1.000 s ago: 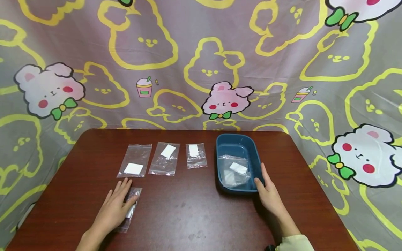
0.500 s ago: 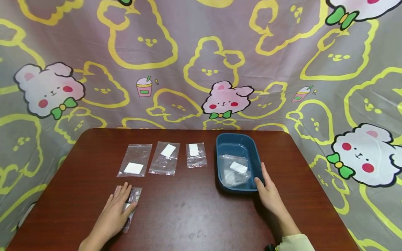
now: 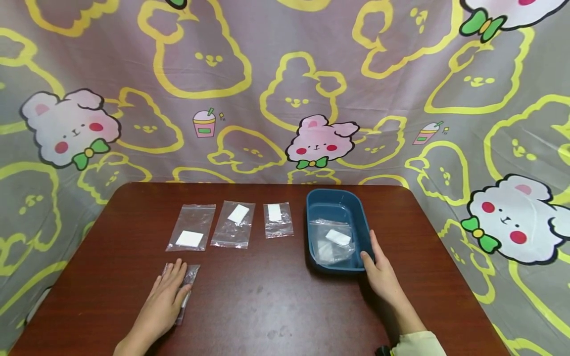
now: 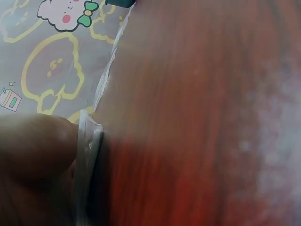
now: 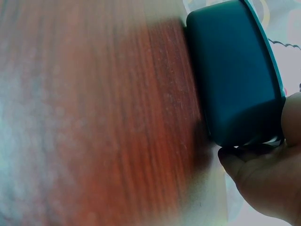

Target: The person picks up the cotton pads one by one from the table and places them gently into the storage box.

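My left hand (image 3: 161, 301) lies palm down, fingers straight, on a clear zip bag (image 3: 193, 273) at the near left. Most of that bag is hidden under the hand; in the left wrist view its edge (image 4: 89, 160) shows beside the thumb. On the right, my right hand (image 3: 383, 279) holds the near right corner of a dark blue plastic bin (image 3: 318, 198), thumb at the rim and fingers along the outer side. The right wrist view shows the bin's outer wall (image 5: 235, 75). Inside the bin lie clear zip bags (image 3: 338, 252) with white pieces in them.
Three clear zip bags lie in a row beyond my left hand: a left one (image 3: 198, 217), a middle one (image 3: 229, 232) and a smaller right one (image 3: 285, 229). Each contains a white rectangle. A patterned cloth (image 3: 262, 39) surrounds the brown table (image 3: 267, 306).
My left hand has drawn slightly toward me on the near bag, which has shifted a little beneath it. The right hand and the bin have stayed in place.
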Demonstrator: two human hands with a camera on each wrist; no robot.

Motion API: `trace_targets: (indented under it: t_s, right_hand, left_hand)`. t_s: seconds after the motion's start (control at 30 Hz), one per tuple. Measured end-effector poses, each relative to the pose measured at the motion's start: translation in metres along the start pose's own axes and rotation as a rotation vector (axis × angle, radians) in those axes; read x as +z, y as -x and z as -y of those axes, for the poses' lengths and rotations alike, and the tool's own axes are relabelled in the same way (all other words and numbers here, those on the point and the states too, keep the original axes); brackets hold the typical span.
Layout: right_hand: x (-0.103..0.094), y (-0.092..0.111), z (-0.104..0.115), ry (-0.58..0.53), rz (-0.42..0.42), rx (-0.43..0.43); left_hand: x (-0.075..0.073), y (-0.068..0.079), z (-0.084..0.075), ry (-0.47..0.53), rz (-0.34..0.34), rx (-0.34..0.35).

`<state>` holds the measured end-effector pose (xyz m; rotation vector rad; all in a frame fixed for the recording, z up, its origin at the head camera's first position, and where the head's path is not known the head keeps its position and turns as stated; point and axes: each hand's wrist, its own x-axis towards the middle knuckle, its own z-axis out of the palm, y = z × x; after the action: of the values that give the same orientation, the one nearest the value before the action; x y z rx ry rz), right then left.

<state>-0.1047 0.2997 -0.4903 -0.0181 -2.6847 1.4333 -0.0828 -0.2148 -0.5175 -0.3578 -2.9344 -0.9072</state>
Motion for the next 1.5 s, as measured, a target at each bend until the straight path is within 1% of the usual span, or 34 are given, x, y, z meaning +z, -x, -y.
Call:
trace_targets:
  t_s: [0.13, 0.3, 0.4, 0.77, 1.0, 1.3, 1.5]
  right_hand:
    - [0.001, 0.000, 0.000, 0.002, -0.003, -0.001]
    - [0.001, 0.000, 0.000, -0.003, -0.002, -0.001]
    - [0.001, 0.000, 0.001, -0.004, 0.001, 0.000]
    - [0.000, 0.001, 0.004, 0.018, 0.001, -0.005]
    - [0.000, 0.001, 0.004, 0.028, -0.001, -0.003]
    - [0.000, 0.001, 0.003, 0.023, -0.010, -0.009]
    - [0.000, 0.001, 0.002, 0.019, -0.018, -0.026]
  left_hand:
    - [0.003, 0.000, 0.001, -0.006, -0.050, 0.022]
    - [0.005, -0.002, 0.002, -0.014, -0.128, 0.061]
    - [0.005, -0.002, 0.003, -0.004, -0.155, 0.070]
    - [0.004, -0.005, 0.002, 0.005, -0.160, 0.069]
    - [0.000, -0.008, 0.001, 0.005, -0.154, 0.061]
    - [-0.007, -0.016, -0.006, -0.012, -0.176, 0.088]
    - [-0.014, -0.026, -0.013, -0.035, -0.171, 0.105]
